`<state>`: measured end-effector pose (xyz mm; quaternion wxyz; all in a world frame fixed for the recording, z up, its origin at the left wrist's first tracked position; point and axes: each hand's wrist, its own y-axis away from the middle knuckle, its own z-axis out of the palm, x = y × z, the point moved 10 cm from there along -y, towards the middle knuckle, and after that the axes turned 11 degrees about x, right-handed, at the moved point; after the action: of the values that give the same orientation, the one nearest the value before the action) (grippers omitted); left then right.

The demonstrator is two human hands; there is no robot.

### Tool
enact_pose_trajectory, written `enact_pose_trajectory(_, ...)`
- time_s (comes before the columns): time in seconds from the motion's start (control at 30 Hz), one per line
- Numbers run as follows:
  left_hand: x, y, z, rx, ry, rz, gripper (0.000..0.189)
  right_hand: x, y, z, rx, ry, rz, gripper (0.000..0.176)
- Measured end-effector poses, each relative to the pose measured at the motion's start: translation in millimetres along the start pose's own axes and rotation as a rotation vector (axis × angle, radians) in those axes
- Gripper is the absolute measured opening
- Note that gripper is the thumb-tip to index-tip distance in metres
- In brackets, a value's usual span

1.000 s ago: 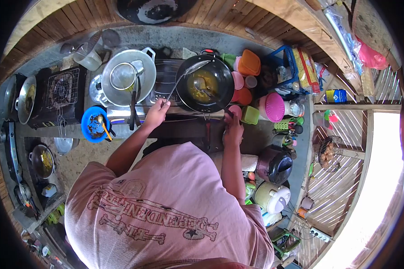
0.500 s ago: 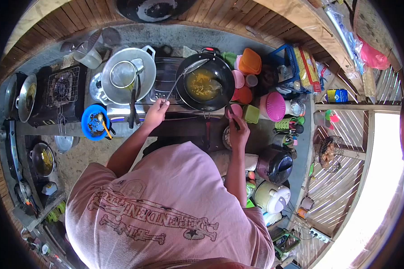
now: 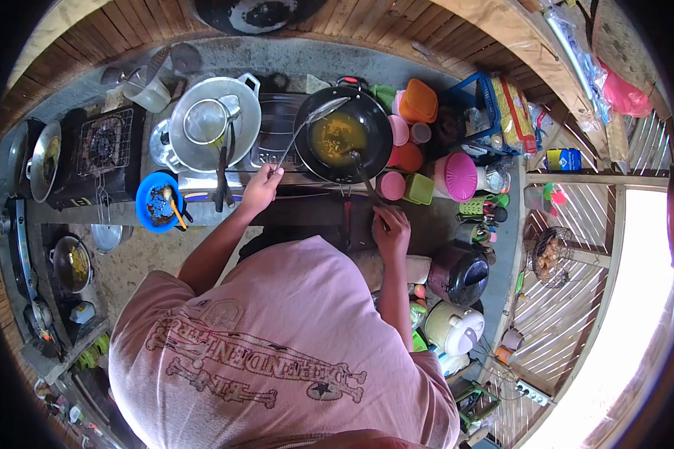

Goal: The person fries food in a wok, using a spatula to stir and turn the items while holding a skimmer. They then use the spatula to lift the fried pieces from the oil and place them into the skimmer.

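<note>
My left hand is closed around the handle of a long metal skimmer. Its wide head hangs above the left far side of a black wok, tilted nearly edge-on. Yellow liquid, perhaps oil, with small golden bits pools in the wok. My right hand grips the dark handle of a spatula, which slants over the wok's near rim. The spatula's tip lies at the near edge of the liquid, and its blade is mostly hidden there.
Left of the wok stands a large metal pot with a strainer on top. A blue bowl holds dark food and a spoon. Plastic containers crowd the right side, near a pink-lidded tub and a rice cooker.
My right hand has drawn back toward me, pulling the spatula from the middle right of the liquid to its near edge. My left hand and the skimmer have stayed nearly still.
</note>
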<state>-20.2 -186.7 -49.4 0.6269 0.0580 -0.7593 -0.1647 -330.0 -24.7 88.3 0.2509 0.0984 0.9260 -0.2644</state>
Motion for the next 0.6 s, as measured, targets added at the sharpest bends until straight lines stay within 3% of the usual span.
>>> enact_pose_trajectory(0.2,-3,-2,4,-0.017,0.046,-0.012,0.032,-5,-32,38,-0.01,-0.067,0.072,0.03)
enact_pose_trajectory(0.37,1,-4,4,-0.004,0.044,0.019,0.032,-8,-33,9,0.053,-0.162,0.191,0.026)
enact_pose_trajectory(0.6,-11,-1,1,0.025,0.068,0.051,0.03,-10,5,-23,-0.005,-0.119,0.162,0.029)
